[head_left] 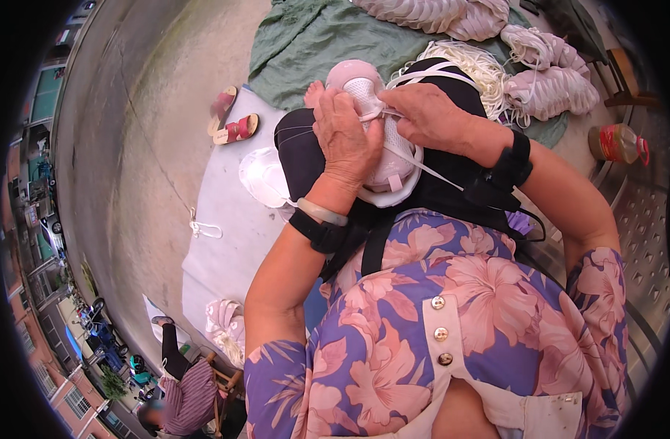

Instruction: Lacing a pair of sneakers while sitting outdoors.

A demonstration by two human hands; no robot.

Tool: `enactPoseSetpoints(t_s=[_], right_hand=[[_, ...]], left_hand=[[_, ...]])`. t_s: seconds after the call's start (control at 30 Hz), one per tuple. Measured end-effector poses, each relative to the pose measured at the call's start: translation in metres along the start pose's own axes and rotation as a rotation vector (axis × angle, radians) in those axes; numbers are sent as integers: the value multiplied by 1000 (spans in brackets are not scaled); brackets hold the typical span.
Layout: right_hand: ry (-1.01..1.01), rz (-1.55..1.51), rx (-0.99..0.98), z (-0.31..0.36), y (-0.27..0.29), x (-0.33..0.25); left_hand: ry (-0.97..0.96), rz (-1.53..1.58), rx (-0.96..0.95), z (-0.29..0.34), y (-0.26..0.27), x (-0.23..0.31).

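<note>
Resting on the black-clad lap (300,152), the pink-and-white shoe (399,139) lies lengthwise between the thighs, one rounded pink end directed away from the body. Both hands are engaged at its upper. The left hand (347,139) is laid palm-down over the shoe's left side, gripping it, fingers together and extended forward, thumb set apart along the mesh. The left forearm rises obliquely from the lower edge, carrying a pale bangle (322,212) and a black band (315,230) at the wrist. The right hand (431,117) approaches from the opposite side, knuckles up and fingers bent, thumb and forefinger pinching a white lace (431,170) above the shoe's midline; the exact point of contact is partly hidden. The right elbow is sharply bent, the forearm slanting inward, with a black strap (512,161) at the wrist. The hands are close together.
</note>
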State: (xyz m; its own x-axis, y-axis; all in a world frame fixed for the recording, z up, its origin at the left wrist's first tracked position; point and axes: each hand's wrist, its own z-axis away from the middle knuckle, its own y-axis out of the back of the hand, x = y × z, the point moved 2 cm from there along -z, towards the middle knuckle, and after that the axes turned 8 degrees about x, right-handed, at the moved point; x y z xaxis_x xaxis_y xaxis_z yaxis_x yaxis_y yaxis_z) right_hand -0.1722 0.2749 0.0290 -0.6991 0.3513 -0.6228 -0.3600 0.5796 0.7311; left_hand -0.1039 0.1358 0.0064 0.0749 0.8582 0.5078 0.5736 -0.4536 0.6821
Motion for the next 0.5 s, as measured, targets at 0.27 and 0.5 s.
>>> enactPoseSetpoints(t_s=[0.27, 0.5], right_hand=[[-120, -10, -31, 4, 5, 2], [-61, 4, -52, 4, -1, 11]], left_hand=[[-239, -219, -43, -7, 10, 22], [-432, -266, -87, -3, 3, 21]])
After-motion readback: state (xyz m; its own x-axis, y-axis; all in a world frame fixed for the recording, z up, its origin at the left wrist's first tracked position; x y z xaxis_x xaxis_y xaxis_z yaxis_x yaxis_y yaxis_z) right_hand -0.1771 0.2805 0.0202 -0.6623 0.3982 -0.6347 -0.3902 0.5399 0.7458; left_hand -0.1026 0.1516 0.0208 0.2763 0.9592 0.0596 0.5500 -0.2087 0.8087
